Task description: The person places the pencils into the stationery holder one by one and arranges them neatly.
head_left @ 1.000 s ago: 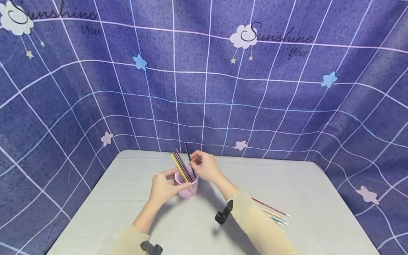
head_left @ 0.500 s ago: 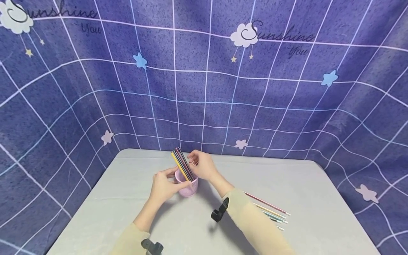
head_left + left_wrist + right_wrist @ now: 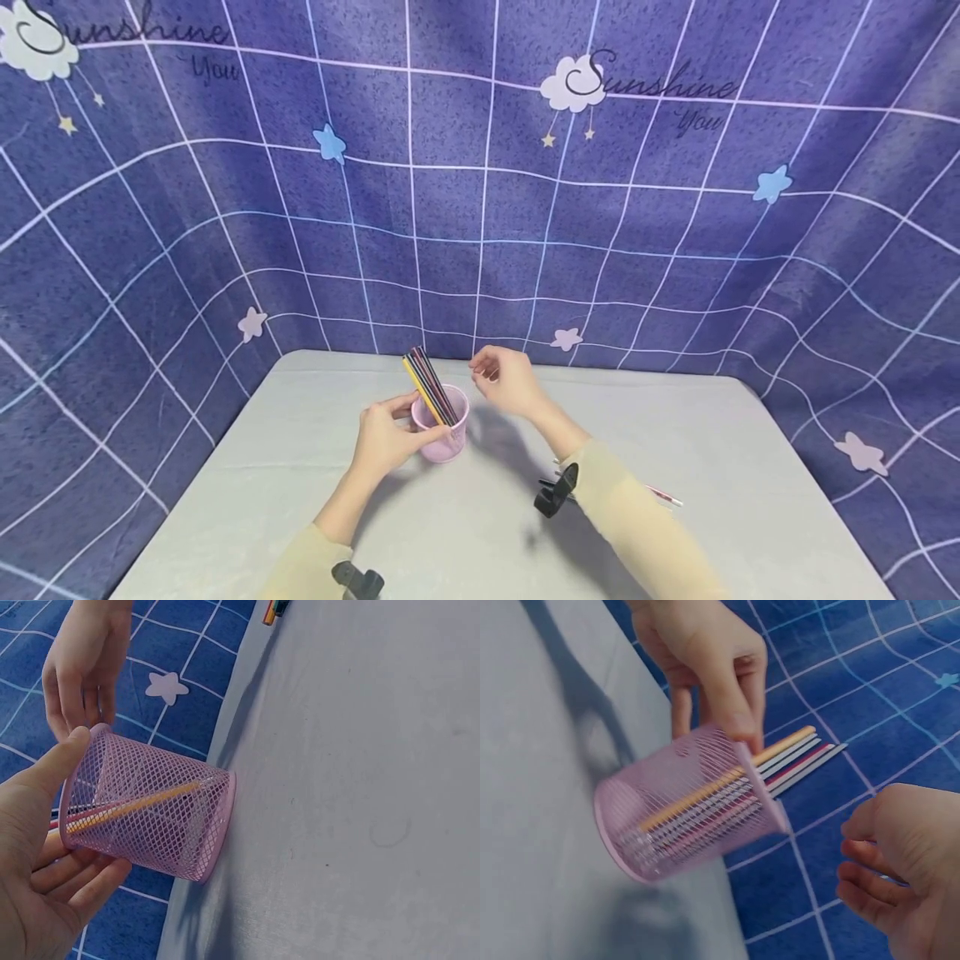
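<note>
The left hand's (image 3: 386,437) thumb and fingers grasp the rim and upper side of a pink mesh cup (image 3: 442,451), with the thumb on the near side and the fingers curving round the left. The right hand (image 3: 512,383) is released: its fingers are loosely bent around nothing, just to the right of the cup and apart from it, towards the table's far edge.

The cup is mouth up, a little left of the table's middle and closer to the far edge than to the near one. Inside it a bundle of pencils (image 3: 431,390) leans together towards the far left corner, the upper ends well above the rim. A yellow one lies on the left of the bundle, with dark ones and a red one beside it.

More loose pencils lie on the table between its middle and its right edge, mostly hidden under the right sleeve (image 3: 637,525); a red pencil (image 3: 663,495) with a white end shows beyond the cuff. The left sleeve (image 3: 303,567) is cream too, and each wrist wears a small black device.

The table (image 3: 225,508) is covered in pale grey. Past its far edge hangs a blue-purple cloth (image 3: 450,208) with a grid of pale lines, stars, clouds and the words "Sunshine You".
</note>
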{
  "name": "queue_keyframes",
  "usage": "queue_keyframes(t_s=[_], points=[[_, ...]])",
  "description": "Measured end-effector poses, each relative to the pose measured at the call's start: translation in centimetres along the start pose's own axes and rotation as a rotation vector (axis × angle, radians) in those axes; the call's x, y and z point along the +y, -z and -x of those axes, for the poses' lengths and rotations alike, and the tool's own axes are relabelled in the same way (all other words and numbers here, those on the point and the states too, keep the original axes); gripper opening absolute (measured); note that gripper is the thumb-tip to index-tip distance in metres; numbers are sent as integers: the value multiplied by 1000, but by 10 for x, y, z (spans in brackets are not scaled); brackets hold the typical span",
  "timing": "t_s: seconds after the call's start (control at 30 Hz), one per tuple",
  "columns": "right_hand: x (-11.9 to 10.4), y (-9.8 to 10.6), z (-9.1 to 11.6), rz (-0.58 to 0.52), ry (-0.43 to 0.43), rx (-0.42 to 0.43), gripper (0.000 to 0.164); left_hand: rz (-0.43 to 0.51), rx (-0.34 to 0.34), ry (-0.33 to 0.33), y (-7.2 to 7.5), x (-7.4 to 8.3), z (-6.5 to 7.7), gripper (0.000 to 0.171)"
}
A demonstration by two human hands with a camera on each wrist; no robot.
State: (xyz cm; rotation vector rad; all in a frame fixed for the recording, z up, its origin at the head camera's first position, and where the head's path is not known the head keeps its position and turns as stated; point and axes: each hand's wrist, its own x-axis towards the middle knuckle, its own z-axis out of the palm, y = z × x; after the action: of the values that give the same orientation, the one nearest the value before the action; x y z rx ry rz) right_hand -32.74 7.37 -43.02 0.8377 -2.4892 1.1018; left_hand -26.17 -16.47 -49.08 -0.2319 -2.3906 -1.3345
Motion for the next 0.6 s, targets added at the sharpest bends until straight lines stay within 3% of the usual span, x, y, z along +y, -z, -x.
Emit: queue_keyframes(t_s=[0.4,0.6], points=[[8,57,36,107,54,-21,8,18,-2,39,0,0,2,80],[23,82,58,146,24,-28,8,0,-7,30,2,-1,3,76]])
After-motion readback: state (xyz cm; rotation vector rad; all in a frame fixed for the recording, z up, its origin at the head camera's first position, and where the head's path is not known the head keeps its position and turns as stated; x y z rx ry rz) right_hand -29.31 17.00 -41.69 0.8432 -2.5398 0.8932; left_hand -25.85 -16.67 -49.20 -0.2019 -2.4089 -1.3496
